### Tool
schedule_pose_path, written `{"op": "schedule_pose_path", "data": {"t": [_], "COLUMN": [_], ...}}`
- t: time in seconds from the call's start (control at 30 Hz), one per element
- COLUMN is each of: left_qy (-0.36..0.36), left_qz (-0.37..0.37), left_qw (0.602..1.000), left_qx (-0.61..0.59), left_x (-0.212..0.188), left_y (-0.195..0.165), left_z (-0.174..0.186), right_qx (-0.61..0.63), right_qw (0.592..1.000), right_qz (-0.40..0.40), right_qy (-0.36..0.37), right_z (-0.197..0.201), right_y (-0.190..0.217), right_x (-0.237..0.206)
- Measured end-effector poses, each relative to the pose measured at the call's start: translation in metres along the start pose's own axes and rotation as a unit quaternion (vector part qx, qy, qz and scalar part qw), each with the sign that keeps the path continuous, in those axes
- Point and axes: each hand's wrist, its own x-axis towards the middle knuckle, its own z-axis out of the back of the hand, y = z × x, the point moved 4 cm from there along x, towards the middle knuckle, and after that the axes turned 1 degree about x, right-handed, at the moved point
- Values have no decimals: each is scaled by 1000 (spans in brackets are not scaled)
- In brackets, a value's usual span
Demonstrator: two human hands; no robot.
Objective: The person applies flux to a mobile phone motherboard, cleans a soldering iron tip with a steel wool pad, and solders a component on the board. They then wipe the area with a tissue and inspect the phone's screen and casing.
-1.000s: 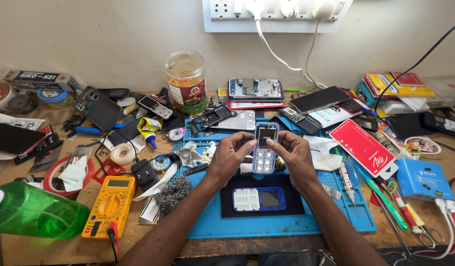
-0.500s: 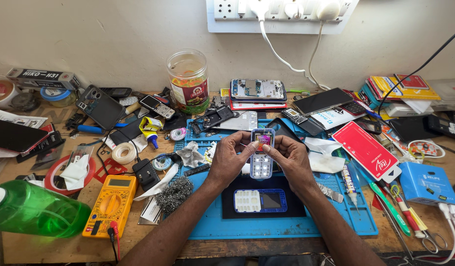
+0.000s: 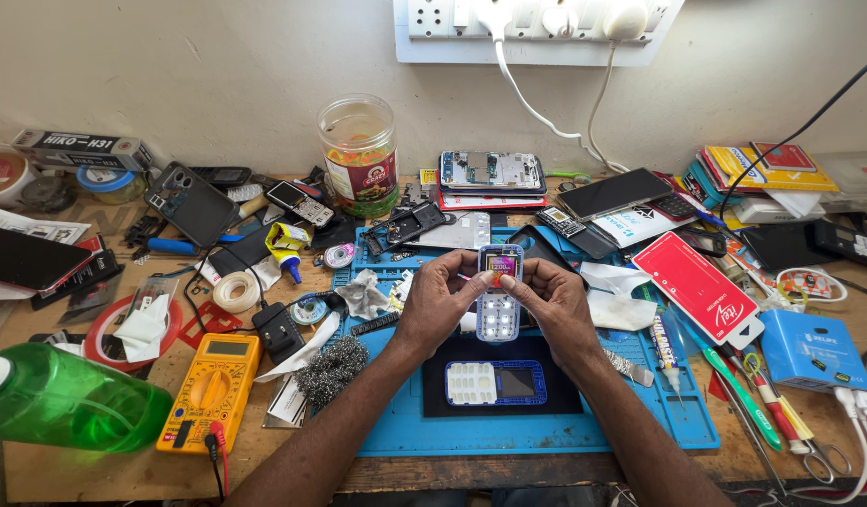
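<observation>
Starting at your far left, a green plastic bottle lies on its side at the bench edge, and just right of it sits a yellow multimeter, both well apart from your hands. Your left hand grips the left edge of a small keypad phone, fingers curled around it and thumb on the front. The phone is held above the blue work mat, its long axis running away from you, lit screen at the far end and glowing keys nearer you. Your right hand clasps the opposite edge the same way, so both hands are equally near. Directly below, toward you, a blue phone front cover lies flat on a dark pad. Further right lie a red card and a blue box. The wooden bench is crowded; free room is only on the mat.
</observation>
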Motion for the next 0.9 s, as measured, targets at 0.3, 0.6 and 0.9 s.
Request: {"op": "schedule_pose_path", "data": {"t": [0.3,0.6,0.9], "left_qy": [-19,1,8], "left_qz": [7,47,7], "left_qw": [1000,996,999], "left_qx": [-6,-76,-41], "left_x": [1,1,1], "left_y": [1,7,2], "left_z": [2,2,0], "right_qx": [23,19,-4], "right_qw": [1000,1000,1000], "right_qz": [10,-5,24], "right_qy": [-9,-9,-13], "right_z": [0,-2,-2], "right_y": [7,0,8], "right_x": [-5,-2,-3]}}
